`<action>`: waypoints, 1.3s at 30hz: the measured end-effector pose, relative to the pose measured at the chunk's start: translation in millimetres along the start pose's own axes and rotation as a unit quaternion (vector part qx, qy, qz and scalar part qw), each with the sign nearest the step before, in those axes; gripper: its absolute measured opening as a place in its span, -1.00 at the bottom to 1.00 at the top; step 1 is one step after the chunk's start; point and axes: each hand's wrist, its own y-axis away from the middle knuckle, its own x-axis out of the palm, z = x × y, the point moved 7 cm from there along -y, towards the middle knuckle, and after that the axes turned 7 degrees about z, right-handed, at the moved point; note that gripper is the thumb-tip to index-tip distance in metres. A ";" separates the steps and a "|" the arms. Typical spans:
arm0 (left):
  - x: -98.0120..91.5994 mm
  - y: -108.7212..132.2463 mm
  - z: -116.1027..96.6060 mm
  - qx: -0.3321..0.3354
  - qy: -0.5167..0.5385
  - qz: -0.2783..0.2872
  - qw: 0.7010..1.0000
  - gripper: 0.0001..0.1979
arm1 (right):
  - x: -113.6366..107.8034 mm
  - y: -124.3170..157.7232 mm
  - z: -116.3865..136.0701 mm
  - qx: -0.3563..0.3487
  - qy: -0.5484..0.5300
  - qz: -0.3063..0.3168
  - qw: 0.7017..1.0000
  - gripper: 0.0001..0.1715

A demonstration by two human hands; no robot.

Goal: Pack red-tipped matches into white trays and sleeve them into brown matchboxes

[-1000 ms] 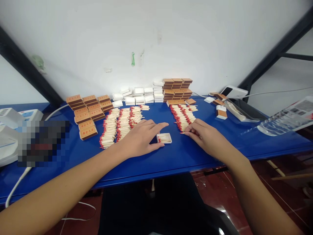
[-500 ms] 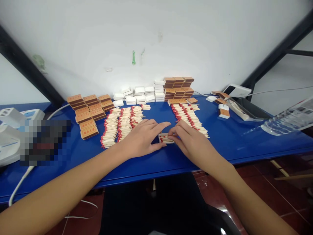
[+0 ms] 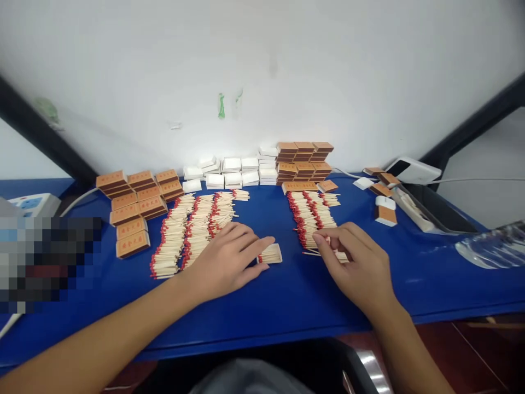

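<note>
A small white matchbox tray with matches in it lies on the blue table. My left hand rests flat beside it, fingers stretched out, thumb and forefinger touching the tray's left side. My right hand is at the near end of the right row of red-tipped matches, its fingers pinched on a few matches there. A wider spread of matches lies left of my left hand.
Brown matchboxes are stacked at the left, more brown boxes at the back. White inner trays stand by the wall. A power strip is far left. Devices and cables lie right.
My right hand has moved from the tray back to the right row of matches and pinched some. The left hand stays at the tray. The camera tilted down a little.
</note>
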 end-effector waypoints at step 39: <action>8.6 2.0 -16.2 -0.008 -0.013 -0.046 0.999 -0.67 | -8.4 -12.6 0.4 -0.069 0.037 0.055 0.995 -0.86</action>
